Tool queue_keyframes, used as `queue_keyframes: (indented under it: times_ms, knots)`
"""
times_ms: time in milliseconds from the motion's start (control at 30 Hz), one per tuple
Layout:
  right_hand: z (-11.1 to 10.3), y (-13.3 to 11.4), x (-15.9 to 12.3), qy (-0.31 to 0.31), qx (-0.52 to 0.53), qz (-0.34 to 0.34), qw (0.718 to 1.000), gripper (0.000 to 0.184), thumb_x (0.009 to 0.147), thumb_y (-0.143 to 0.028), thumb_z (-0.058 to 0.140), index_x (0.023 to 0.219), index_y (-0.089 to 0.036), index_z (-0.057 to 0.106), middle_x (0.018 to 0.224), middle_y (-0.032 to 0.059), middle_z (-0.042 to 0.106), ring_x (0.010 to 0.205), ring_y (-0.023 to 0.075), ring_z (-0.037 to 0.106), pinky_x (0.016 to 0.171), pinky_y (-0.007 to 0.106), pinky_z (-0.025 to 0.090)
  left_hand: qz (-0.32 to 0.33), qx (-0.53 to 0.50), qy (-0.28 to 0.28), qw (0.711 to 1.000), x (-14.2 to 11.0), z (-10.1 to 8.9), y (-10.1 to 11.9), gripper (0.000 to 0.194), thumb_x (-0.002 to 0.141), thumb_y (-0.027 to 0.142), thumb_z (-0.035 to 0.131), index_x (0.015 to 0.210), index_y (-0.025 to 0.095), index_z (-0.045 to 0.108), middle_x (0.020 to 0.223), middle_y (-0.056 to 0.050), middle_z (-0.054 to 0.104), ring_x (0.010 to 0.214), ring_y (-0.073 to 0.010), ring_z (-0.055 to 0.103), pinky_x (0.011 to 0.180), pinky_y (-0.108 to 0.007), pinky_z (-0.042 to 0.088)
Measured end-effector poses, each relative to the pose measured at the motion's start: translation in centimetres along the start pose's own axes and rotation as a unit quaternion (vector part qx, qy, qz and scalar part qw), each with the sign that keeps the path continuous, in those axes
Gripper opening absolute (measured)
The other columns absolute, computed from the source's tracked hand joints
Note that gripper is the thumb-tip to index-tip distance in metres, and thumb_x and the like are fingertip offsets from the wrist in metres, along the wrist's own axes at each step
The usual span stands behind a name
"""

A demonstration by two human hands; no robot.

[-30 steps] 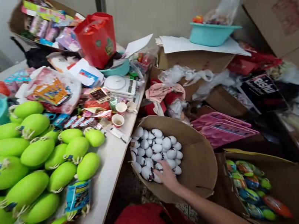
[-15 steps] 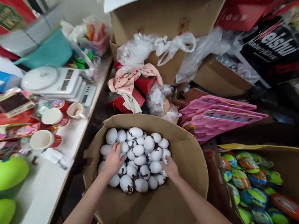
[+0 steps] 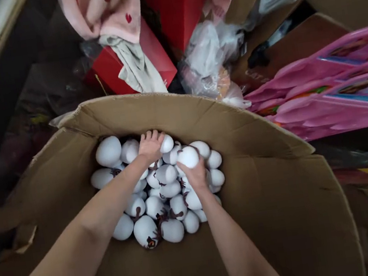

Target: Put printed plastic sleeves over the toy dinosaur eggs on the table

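I log one open brown cardboard box [image 3: 267, 208], landmark. Inside it: a heap of smooth white egg-shaped pieces [image 3: 170, 190] with dark markings. Right hand [image 3: 195, 175], inside the box: grasping one white egg-shaped piece [image 3: 188, 157]. Left hand [image 3: 151, 147], by the box's far wall: fingers extended on the heap; I cannot tell whether it grips anything. Beyond the box: pink cloth with red hearts [image 3: 117, 14].

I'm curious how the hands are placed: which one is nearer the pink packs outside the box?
Right. The right hand, around a white egg inside the box, is left of the pink packs; the left hand is farther left, over other white eggs.
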State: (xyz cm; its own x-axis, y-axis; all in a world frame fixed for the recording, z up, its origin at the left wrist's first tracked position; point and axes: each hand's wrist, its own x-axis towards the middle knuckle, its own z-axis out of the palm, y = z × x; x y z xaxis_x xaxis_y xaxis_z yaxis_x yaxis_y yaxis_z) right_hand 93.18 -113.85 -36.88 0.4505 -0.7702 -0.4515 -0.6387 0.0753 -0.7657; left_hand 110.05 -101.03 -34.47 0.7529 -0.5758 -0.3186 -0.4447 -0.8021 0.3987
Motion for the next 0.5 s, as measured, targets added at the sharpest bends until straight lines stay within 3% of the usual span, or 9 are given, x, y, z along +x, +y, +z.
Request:
queue_keyframes:
  times_ms: [67, 100, 133, 167, 200, 267, 333, 433, 500]
  knots:
    - [-3.0, 0.1, -1.0, 0.013, 0.069, 0.040, 0.997, 0.083, 0.052, -0.052, 0.077, 0.122, -0.021, 0.047, 0.122, 0.0115, 0.060, 0.108, 0.0294, 0.058, 0.090, 0.040, 0.049, -0.073, -0.110, -0.002, 0.991, -2.3, -0.3, -0.6, 0.084, 0.060, 0.031, 0.081, 0.134, 0.018, 0.043, 0.137, -0.017, 0.044, 0.127, -0.0412, 0.037, 0.105, -0.054, 0.026]
    - [-4.6, 0.3, -1.6, 0.020, 0.107, 0.064, 0.992, 0.077, 0.058, -0.057, 0.071, 0.122, -0.021, 0.047, 0.120, 0.0099, 0.062, 0.105, 0.0279, 0.060, 0.086, 0.039, 0.052, -0.133, -0.213, -0.009, 0.968, -3.9, -0.2, -0.8, 0.085, 0.055, 0.036, 0.084, 0.130, 0.019, 0.046, 0.131, -0.016, 0.050, 0.122, -0.0392, 0.043, 0.103, -0.050, 0.032]
    - [-6.0, 0.6, -2.1, 0.025, 0.144, 0.089, 0.985, 0.072, 0.063, -0.059, 0.065, 0.122, -0.021, 0.048, 0.117, 0.0082, 0.063, 0.103, 0.0269, 0.061, 0.082, 0.039, 0.054, -0.191, -0.333, -0.031, 0.923, -5.5, 0.1, -1.0, 0.084, 0.052, 0.039, 0.085, 0.125, 0.020, 0.049, 0.125, -0.013, 0.055, 0.117, -0.0365, 0.049, 0.099, -0.046, 0.038]
    - [-7.2, 1.0, -2.5, 0.026, 0.177, 0.115, 0.977, 0.069, 0.064, -0.060, 0.062, 0.120, -0.022, 0.050, 0.112, 0.0069, 0.066, 0.101, 0.0268, 0.063, 0.078, 0.040, 0.055, -0.245, -0.459, -0.059, 0.852, -7.1, 0.7, -1.2, 0.081, 0.050, 0.041, 0.086, 0.121, 0.021, 0.052, 0.119, -0.011, 0.060, 0.114, -0.0345, 0.052, 0.096, -0.042, 0.041]
    - [-8.1, 1.6, -2.6, 0.022, 0.205, 0.141, 0.968, 0.065, 0.064, -0.060, 0.061, 0.117, -0.022, 0.052, 0.107, 0.0057, 0.067, 0.099, 0.0274, 0.064, 0.075, 0.042, 0.056, -0.303, -0.572, -0.079, 0.758, -8.4, 1.6, -1.3, 0.080, 0.047, 0.040, 0.087, 0.118, 0.022, 0.054, 0.114, -0.010, 0.063, 0.113, -0.0332, 0.053, 0.094, -0.040, 0.042]
    - [-9.1, 2.9, -2.4, 0.003, 0.241, 0.188, 0.952, 0.059, 0.061, -0.059, 0.062, 0.108, -0.024, 0.056, 0.097, 0.0043, 0.070, 0.095, 0.0297, 0.065, 0.071, 0.048, 0.057, -0.333, -0.637, -0.118, 0.685, -10.3, 3.5, -1.6, 0.072, 0.057, 0.058, 0.076, 0.115, 0.020, 0.056, 0.103, -0.011, 0.068, 0.102, -0.0334, 0.060, 0.084, -0.044, 0.048]
    - [-9.5, 4.1, -1.4, -0.036, 0.276, 0.227, 0.933, 0.052, 0.060, -0.056, 0.064, 0.102, -0.026, 0.059, 0.094, 0.0032, 0.071, 0.093, 0.0308, 0.065, 0.072, 0.054, 0.056, -0.342, -0.667, -0.148, 0.645, -10.9, 5.2, -1.9, 0.070, 0.065, 0.070, 0.061, 0.110, 0.016, 0.059, 0.097, -0.014, 0.069, 0.093, -0.0340, 0.063, 0.076, -0.047, 0.051]
    - [-9.6, 5.5, 0.2, -0.134, 0.344, 0.265, 0.891, 0.049, 0.060, -0.052, 0.068, 0.103, -0.030, 0.061, 0.100, 0.0000, 0.072, 0.100, 0.0301, 0.064, 0.082, 0.060, 0.051, -0.346, -0.709, -0.180, 0.587, -10.1, 6.5, -2.5, 0.067, 0.071, 0.072, 0.052, 0.105, 0.016, 0.062, 0.092, -0.014, 0.070, 0.088, -0.0336, 0.064, 0.076, -0.051, 0.051]
    - [-9.2, 6.0, 0.6, -0.199, 0.362, 0.281, 0.866, 0.053, 0.058, -0.052, 0.070, 0.106, -0.031, 0.060, 0.102, 0.0004, 0.072, 0.104, 0.0311, 0.062, 0.086, 0.062, 0.048, -0.353, -0.743, -0.200, 0.532, -9.3, 6.8, -2.5, 0.062, 0.073, 0.070, 0.052, 0.107, 0.018, 0.062, 0.088, -0.011, 0.070, 0.086, -0.0328, 0.065, 0.079, -0.057, 0.049]
